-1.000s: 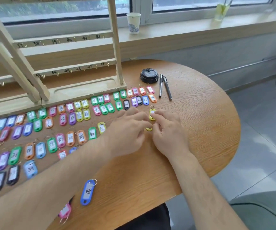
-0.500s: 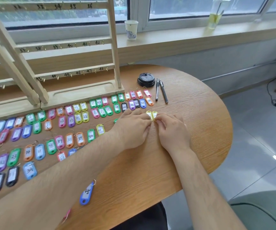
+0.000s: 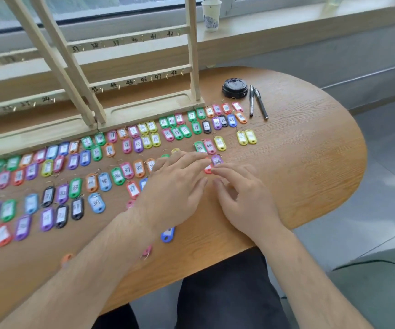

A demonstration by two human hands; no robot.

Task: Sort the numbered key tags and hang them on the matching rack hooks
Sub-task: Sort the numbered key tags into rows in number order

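Rounded wooden desk set against a long pale sill — daylight through the window above. Paper cup on the sill. Grey wall beneath, glossy grey floor tiles — grey-green upholstered seat at lower right.

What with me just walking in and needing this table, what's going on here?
A person is sorting numbered key tags laid in rows on the wooden table. The left hand and right hand meet at a red tag beside a purple tag. No tag hangs on the wooden rack yet.
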